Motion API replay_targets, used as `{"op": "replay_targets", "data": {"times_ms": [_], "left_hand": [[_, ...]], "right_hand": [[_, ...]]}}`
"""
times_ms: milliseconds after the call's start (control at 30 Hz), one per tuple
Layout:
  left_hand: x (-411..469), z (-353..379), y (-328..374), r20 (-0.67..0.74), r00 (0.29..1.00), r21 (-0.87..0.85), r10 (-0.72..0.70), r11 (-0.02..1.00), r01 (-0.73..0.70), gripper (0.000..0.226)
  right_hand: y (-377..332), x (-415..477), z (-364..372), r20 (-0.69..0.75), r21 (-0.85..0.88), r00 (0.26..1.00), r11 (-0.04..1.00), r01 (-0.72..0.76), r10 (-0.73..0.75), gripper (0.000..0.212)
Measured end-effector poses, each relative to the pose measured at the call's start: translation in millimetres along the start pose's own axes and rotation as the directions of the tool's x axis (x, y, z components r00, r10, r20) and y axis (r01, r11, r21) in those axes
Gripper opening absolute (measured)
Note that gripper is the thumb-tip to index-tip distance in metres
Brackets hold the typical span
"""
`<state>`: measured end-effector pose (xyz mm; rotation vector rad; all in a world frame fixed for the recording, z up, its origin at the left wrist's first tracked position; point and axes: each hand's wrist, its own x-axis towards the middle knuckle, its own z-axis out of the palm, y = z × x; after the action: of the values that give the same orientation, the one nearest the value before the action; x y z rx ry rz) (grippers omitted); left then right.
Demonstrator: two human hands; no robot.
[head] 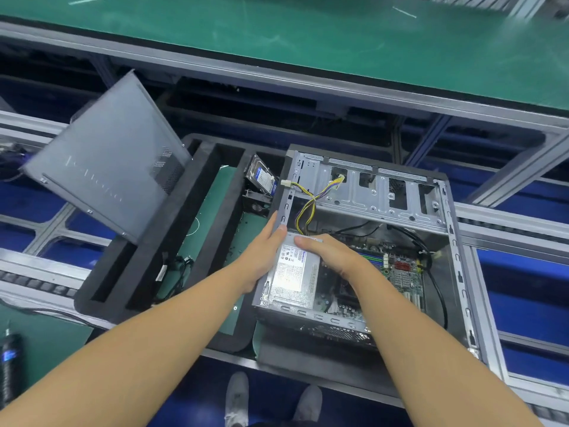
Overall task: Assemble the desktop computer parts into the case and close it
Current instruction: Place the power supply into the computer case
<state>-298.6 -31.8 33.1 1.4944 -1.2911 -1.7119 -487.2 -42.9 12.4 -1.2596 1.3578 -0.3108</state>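
1. On the conveyor line in front of the person, the computer case (455, 241) is laid on its side with its open side turned up.
2. The power supply (292, 272) is seated in the near-left corner of the case, label side up, close against the left wall.
3. The left hand (261, 257) is laid against the outside of that left wall. Its fingers are kept straight and pressed together, and their tips reach the rim of the wall just beyond the power supply.
4. The right hand (332, 257) is placed on top of the power supply. Its fingers are held together and bent over the far end of the unit, so that it is gripped from above.
5. A wire bundle (308, 204) of yellow, black and purple leads is run from the far end of the power supply up to the drive cage (369, 192). One white plug is hung over the left wall.
6. The motherboard (397, 269) is seen on the floor of the case, to the right of the power supply, and is partly hidden by the right forearm.
7. A black foam tray (172, 226) is set just beside the case on the left. A hard drive (261, 177) is stood tilted at the tray's far right end, near the case wall, and loose black cables (178, 266) are left in the middle compartment.
8. The grey side panel (104, 180) is stood tilted at the tray's left end. Whether it is seated in a slot cannot be told.
9. A dark, blurred electric screwdriver (9, 359) is laid on the green mat at the lower left.
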Motion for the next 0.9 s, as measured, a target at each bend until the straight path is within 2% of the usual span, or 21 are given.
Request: {"op": "replay_targets", "data": {"times_ms": [200, 367, 467, 533, 600, 667, 800, 900], "left_hand": [[1.1, 0.6, 2.5, -0.032, 0.999, -0.009, 0.03, 0.999, -0.031, 0.053], [-0.2, 1.2, 3.0, -0.036, 0.999, 0.012, 0.04, 0.999, -0.04, 0.054], [-1.9, 0.1, 4.0, -0.065, 0.991, 0.176, 0.119, 0.979, -0.106, 0.058], [-3.9, -2.8, 3.9, -0.038, 0.987, 0.305, 0.158, 0.942, -0.139, 0.066], [-7.0, -5.4, 3.6, -0.014, 0.989, 0.362, 0.149, 0.922, -0.134, 0.071], [-11.3, -1.9, 2.3, -0.027, 0.989, 0.401, 0.144, 0.908, -0.121, 0.066], [-20.3, 11.2, -2.9, -0.149, 0.975, 0.397, 0.166, 0.913, -0.095, 0.05], [-15.5, 12.0, -5.5, -0.186, 0.967, 0.358, 0.173, 0.929, -0.097, 0.049]], "right_hand": [[-2.1, -3.3, 1.0, 0.002, -0.002, 1.0, 1.0, -0.021, 0.021, 0.042], [-1.7, -3.7, 4.2, -0.024, 0.017, 1.0, 1.0, -0.011, 0.012, 0.05], [-1.6, -6.5, 7.8, -0.049, 0.044, 0.999, 0.999, -0.015, 0.017, 0.059], [-3.0, -9.1, 9.1, -0.055, 0.053, 0.998, 0.998, -0.015, 0.018, 0.056], [-3.2, -10.2, 11.2, -0.074, 0.073, 0.997, 0.997, -0.006, 0.012, 0.054], [-4.5, -10.8, 14.2, -0.101, 0.096, 0.995, 0.995, -0.006, 0.016, 0.058], [-8.8, -11.8, 18.1, -0.149, 0.158, 0.985, 0.985, -0.068, 0.092, 0.073], [-10.3, -11.9, 16.6, -0.164, 0.176, 0.98, 0.981, -0.08, 0.11, 0.062]]}}
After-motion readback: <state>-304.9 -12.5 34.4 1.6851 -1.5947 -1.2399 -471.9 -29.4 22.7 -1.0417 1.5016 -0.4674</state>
